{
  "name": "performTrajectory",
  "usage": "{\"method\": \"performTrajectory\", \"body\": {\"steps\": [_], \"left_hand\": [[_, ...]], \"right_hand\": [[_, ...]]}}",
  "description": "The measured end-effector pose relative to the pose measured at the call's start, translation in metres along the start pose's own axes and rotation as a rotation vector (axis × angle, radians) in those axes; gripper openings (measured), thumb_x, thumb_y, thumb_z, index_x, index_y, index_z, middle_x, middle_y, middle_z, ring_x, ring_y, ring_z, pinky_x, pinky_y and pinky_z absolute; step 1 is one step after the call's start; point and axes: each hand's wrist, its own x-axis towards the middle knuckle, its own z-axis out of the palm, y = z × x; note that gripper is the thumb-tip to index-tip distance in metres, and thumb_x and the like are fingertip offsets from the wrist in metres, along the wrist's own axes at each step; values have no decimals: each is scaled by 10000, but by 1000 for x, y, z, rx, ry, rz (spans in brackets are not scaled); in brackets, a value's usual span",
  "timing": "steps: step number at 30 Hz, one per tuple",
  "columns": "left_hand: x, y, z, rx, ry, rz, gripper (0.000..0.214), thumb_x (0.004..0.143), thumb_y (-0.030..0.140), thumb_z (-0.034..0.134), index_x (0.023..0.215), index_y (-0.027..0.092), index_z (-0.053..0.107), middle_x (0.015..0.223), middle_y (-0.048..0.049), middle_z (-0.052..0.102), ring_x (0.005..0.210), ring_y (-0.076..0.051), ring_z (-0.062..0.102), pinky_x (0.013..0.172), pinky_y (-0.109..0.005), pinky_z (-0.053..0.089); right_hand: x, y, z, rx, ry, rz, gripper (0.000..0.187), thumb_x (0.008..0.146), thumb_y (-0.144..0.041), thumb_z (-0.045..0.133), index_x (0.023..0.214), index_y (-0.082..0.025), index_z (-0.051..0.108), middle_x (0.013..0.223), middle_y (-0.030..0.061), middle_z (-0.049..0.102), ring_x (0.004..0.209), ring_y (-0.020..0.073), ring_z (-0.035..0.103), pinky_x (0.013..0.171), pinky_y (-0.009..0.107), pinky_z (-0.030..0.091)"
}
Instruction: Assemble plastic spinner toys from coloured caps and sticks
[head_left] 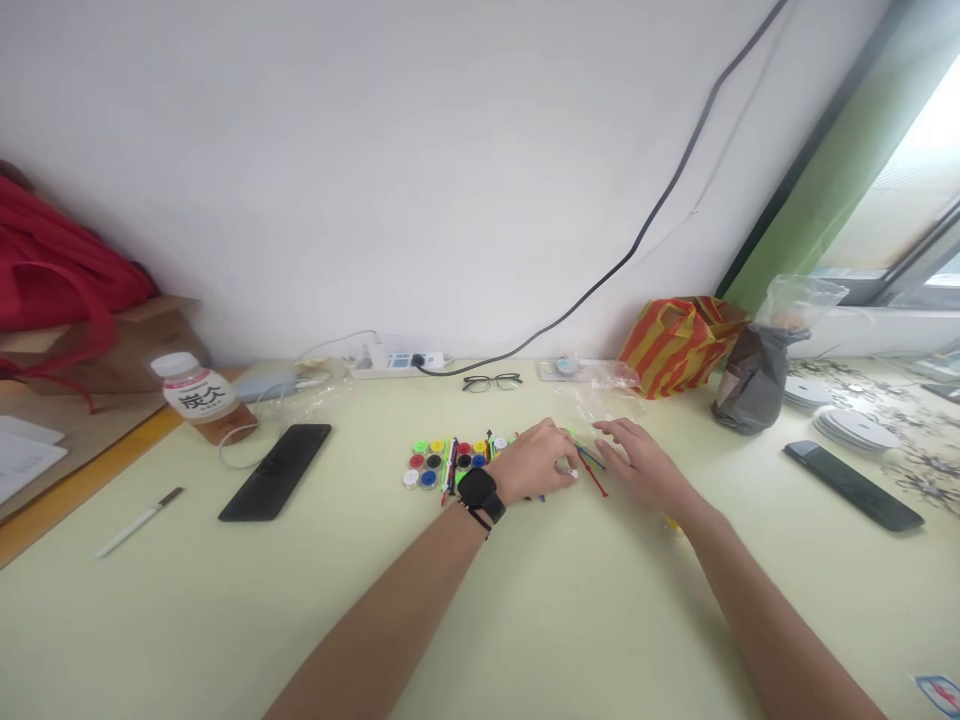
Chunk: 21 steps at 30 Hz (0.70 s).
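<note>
My left hand (534, 462), with a black watch (480, 492) on its wrist, reaches over the middle of the table. Its fingers are pinched on a small white disc (568, 467), partly covered by them. Under and beside it lie small round discs in several colours, such as a red disc (417, 461) and a blue disc (428, 479). Thin coloured sticks (450, 465) stand out between the disc groups; the hand hides some. My right hand (637, 462) hovers to the right, fingers apart and holding nothing, close to a red stick (594, 474) and a blue stick (592, 457).
A yellow piece (673, 524) lies beneath my right wrist. Glasses (492, 382) and a power strip (397, 364) sit by the wall. Left are a phone (276, 472), a pen (140, 522) and a bottle (202, 398); right, a striped bag (679, 345) and another phone (853, 486).
</note>
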Motion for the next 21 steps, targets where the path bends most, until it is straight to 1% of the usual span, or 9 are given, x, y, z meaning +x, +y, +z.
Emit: {"method": "performTrajectory", "body": {"steps": [1, 2, 4, 7, 9, 12, 15, 18, 21], "left_hand": [[0, -2, 0, 13, 26, 4, 153, 869, 298, 720, 993, 226, 774, 1131, -56, 731, 1137, -263, 588, 942, -346, 493], [-1, -3, 1, 25, 49, 6, 212, 879, 322, 717, 1063, 227, 762, 1180, -60, 716, 1157, -266, 576, 966, -356, 488], [-1, -4, 2, 67, 72, -3, 305, 897, 372, 708, 1164, 226, 733, 1224, -70, 698, 1177, -277, 562, 999, -384, 474], [-2, -4, 6, 159, 65, -47, 273, 943, 373, 654, 1161, 227, 730, 1173, -75, 713, 1141, -288, 570, 969, -417, 466], [-2, -5, 8, 202, 66, -75, 232, 972, 351, 608, 1120, 227, 736, 1129, -75, 722, 1110, -286, 577, 933, -419, 467], [-3, -6, 9, 230, 85, -101, 248, 985, 372, 588, 1119, 220, 731, 1117, -80, 721, 1100, -288, 578, 919, -422, 466], [-3, -7, 6, 226, 95, -121, 310, 966, 419, 609, 1177, 220, 718, 1130, -86, 717, 1113, -296, 577, 939, -426, 464], [-6, -10, -4, 207, 83, -127, 360, 912, 443, 664, 1195, 226, 716, 1140, -86, 716, 1120, -306, 578, 957, -424, 461], [-8, -14, -16, 186, 58, -142, 406, 860, 493, 713, 1163, 223, 728, 1119, -86, 722, 1091, -314, 579, 944, -424, 465]], "right_hand": [[1, 3, -6, -1, -19, -14, 322, 996, -451, 465, 1169, -254, 653, 1142, 106, 705, 1033, 277, 663, 898, 412, 520], [1, 7, -14, 3, -46, -10, 291, 991, -427, 464, 1097, -251, 669, 1088, 98, 720, 990, 269, 671, 867, 402, 526], [-1, 17, -33, -4, -111, 45, 252, 968, -401, 486, 989, -246, 683, 949, 74, 735, 838, 242, 669, 757, 373, 524], [-8, 31, -60, -21, -269, 106, 192, 906, -384, 572, 857, -242, 691, 820, 47, 720, 757, 222, 640, 674, 338, 492], [-15, 37, -70, -24, -369, 146, 183, 859, -389, 632, 775, -233, 679, 769, 39, 706, 738, 218, 635, 666, 330, 485], [-22, 42, -74, -21, -469, 175, 194, 801, -423, 706, 768, -231, 699, 763, 39, 706, 735, 223, 640, 675, 333, 490], [-22, 44, -71, -8, -518, 172, 189, 795, -431, 717, 805, -243, 730, 788, 42, 718, 767, 233, 653, 691, 333, 498], [-19, 45, -67, -16, -499, 177, 146, 819, -384, 676, 790, -248, 722, 838, 45, 733, 809, 235, 664, 715, 333, 504], [-16, 47, -62, -40, -401, 181, 153, 860, -372, 616, 815, -249, 697, 883, 51, 735, 820, 235, 659, 723, 343, 505]]}}
